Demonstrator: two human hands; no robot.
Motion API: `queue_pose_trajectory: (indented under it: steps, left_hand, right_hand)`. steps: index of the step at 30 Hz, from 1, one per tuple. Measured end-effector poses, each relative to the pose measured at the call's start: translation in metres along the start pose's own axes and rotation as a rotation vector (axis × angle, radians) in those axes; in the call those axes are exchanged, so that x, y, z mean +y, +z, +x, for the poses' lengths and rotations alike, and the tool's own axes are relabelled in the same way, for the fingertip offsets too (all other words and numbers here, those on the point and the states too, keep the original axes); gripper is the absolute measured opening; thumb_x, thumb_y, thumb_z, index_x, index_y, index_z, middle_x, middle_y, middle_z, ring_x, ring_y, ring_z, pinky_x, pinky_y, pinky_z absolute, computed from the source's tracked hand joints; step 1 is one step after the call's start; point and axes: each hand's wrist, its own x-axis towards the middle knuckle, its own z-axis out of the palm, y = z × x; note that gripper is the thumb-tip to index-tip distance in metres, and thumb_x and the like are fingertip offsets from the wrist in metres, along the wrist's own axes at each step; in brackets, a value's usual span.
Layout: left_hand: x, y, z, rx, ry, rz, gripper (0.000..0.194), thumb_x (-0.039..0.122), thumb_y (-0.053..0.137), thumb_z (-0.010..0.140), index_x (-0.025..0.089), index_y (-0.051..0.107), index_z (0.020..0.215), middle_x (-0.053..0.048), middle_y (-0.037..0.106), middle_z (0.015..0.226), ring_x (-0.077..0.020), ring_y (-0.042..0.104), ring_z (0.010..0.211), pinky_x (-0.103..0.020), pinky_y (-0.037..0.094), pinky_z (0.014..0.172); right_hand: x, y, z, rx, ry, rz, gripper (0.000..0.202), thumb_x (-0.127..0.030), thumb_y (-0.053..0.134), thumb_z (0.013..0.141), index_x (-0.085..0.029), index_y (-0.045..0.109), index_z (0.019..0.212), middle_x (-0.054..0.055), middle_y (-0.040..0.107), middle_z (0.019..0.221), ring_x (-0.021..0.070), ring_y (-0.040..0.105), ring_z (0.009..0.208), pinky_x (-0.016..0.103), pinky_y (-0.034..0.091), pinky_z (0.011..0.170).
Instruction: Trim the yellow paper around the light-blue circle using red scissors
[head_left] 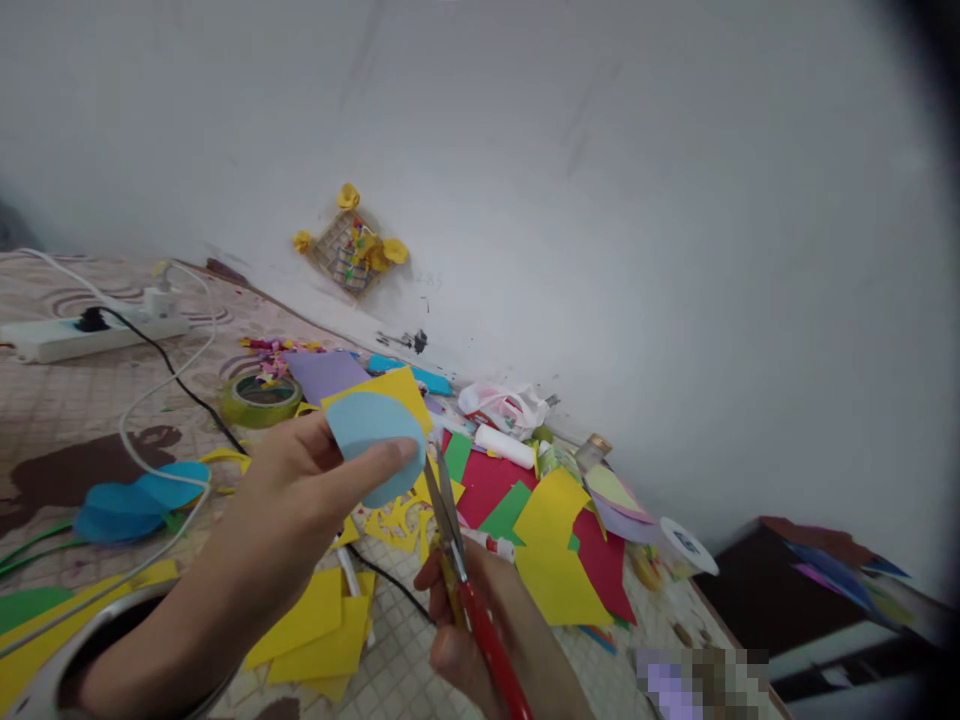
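My left hand [300, 500] pinches a light blue rounded paper [375, 430], its thumb lying across the front. Behind that paper shows a corner of yellow paper [409, 388]. My right hand [487, 620] is closed round red-handled scissors [480, 610]. The scissor blades point up and are slightly apart, with their tips close to the right edge of the blue paper. Yellow paper scraps [397, 525] lie on the table beneath the two hands.
A power strip [67, 338] with cables sits at the left, near green tape [261, 400] and blue paper pieces [139, 502]. Yellow sheets [559, 580], red paper [607, 570] and a white roll [504, 447] lie at the right. A wall stands behind.
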Motion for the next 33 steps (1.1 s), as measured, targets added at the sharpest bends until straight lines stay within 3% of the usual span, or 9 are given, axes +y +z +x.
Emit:
queue_pose_trajectory:
  steps: [10, 20, 28, 33]
  left_hand:
    - [-0.003, 0.001, 0.005, 0.051, 0.000, -0.004, 0.009, 0.031, 0.090, 0.072, 0.027, 0.084, 0.078, 0.005, 0.082, 0.074, -0.0161, 0.072, 0.071, -0.023, 0.057, 0.068]
    - [-0.001, 0.014, -0.010, -0.096, -0.045, 0.015, 0.016, 0.030, 0.083, 0.068, 0.023, 0.074, 0.057, 0.004, 0.069, 0.057, -0.0154, 0.061, 0.055, -0.024, 0.053, 0.056]
    - [-0.001, 0.019, -0.013, -0.086, -0.087, -0.019, 0.010, 0.023, 0.085, 0.065, 0.023, 0.077, 0.059, 0.003, 0.068, 0.056, -0.0163, 0.060, 0.059, -0.023, 0.049, 0.056]
    - [-0.006, 0.018, -0.019, -0.105, -0.127, -0.029, 0.012, 0.028, 0.083, 0.073, 0.024, 0.076, 0.065, 0.001, 0.074, 0.063, -0.0162, 0.062, 0.058, -0.024, 0.051, 0.056]
  right_hand:
    - [0.000, -0.008, -0.006, 0.003, 0.030, -0.066, 0.078, -0.092, 0.066, 0.074, -0.020, 0.070, 0.106, 0.003, 0.057, 0.087, 0.0189, 0.056, 0.071, 0.029, 0.042, 0.062]
    - [0.002, 0.001, -0.007, 0.072, -0.057, 0.107, 0.071, -0.085, 0.074, 0.076, -0.021, 0.070, 0.107, 0.003, 0.058, 0.091, 0.0199, 0.059, 0.080, 0.029, 0.052, 0.069]
    - [0.003, 0.007, -0.009, 0.109, -0.073, 0.165, 0.069, -0.082, 0.079, 0.074, -0.023, 0.073, 0.108, 0.005, 0.063, 0.095, 0.0226, 0.060, 0.084, 0.030, 0.050, 0.070]
    - [0.005, 0.009, -0.007, 0.110, -0.148, 0.125, 0.070, -0.082, 0.074, 0.078, -0.025, 0.074, 0.119, 0.005, 0.066, 0.095, 0.0212, 0.059, 0.080, 0.030, 0.048, 0.069]
